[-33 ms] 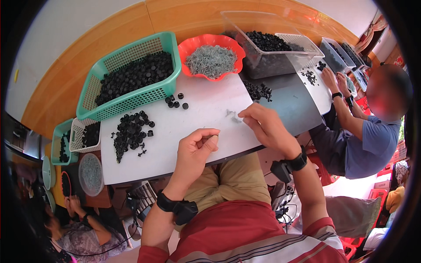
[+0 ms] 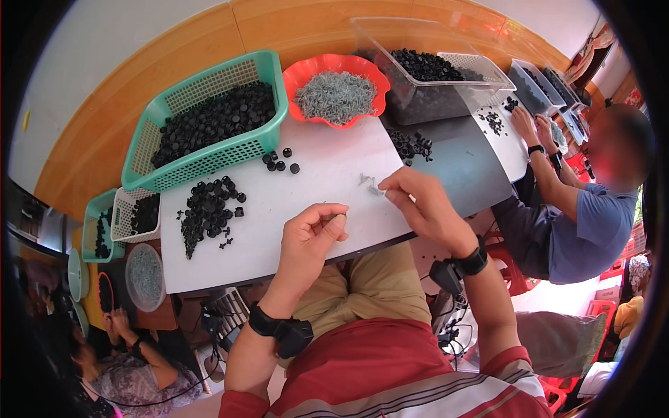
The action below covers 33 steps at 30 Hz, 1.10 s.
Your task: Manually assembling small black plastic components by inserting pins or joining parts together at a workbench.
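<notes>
Left hand (image 2: 306,233): curled loosely over the near edge of the white board (image 2: 320,174), thumb and forefinger pinched together on something too small to identify. Black wrist strap below it.

Right hand (image 2: 418,202): fingers bent, tips closing on a small cluster of grey screws (image 2: 370,183) lying on the board just left of the fingertips; whether any screw is actually lifted, cannot tell.

Further left on the board: loose heap of small black plastic caps (image 2: 205,209), a few stragglers (image 2: 279,161) nearer the back edge.

Behind the board: green mesh basket (image 2: 150,139) filled with the same black caps; beside it to the right a red scalloped bowl (image 2: 306,73) of grey screws; then a clear plastic tub (image 2: 432,97) holding black parts, with a small pile of black parts (image 2: 411,145) on the grey table in front of it.

Far right: another person (image 2: 585,223) in a blue shirt, hands on a second white board
</notes>
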{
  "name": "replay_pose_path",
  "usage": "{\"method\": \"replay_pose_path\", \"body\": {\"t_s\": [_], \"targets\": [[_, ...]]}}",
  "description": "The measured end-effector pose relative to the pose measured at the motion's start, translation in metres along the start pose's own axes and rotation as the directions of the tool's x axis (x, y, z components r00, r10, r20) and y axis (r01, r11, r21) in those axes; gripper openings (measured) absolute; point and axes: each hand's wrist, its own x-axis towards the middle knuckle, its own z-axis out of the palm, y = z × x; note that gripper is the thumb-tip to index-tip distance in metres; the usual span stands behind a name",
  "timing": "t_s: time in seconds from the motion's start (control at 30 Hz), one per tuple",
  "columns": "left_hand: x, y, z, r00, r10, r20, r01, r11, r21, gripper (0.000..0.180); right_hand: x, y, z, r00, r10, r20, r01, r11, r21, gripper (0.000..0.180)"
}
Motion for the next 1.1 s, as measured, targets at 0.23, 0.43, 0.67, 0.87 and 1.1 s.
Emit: {"method": "replay_pose_path", "body": {"t_s": [0.23, 0.43, 0.67, 0.87, 1.1], "targets": [[-0.004, 0.009, 0.003, 0.984, -0.167, 0.059, 0.176, 0.892, -0.417, 0.019, -0.018, -0.035, 0.029, 0.978, 0.211, 0.006, -0.178, 0.811, 0.558, 0.011], [-0.009, 0.004, 0.003, 0.98, -0.144, 0.14, 0.195, 0.848, -0.492, 0.022, -0.019, -0.039, 0.04, 0.984, 0.163, -0.078, -0.077, 0.767, 0.637, 0.012], [-0.011, 0.004, 0.01, 0.979, -0.15, 0.136, 0.199, 0.843, -0.5, 0.02, -0.022, -0.042, 0.041, 0.986, 0.142, -0.091, -0.051, 0.764, 0.643, 0.012], [-0.013, 0.003, 0.012, 0.977, -0.11, 0.183, 0.189, 0.844, -0.502, 0.022, -0.025, -0.039, 0.042, 0.985, 0.133, -0.114, -0.027, 0.759, 0.65, 0.013], [-0.016, 0.005, 0.014, 0.979, -0.141, 0.149, 0.198, 0.835, -0.513, 0.018, -0.027, -0.036, 0.038, 0.986, -0.036, -0.165, 0.104, 0.899, 0.426, 0.021]]}}
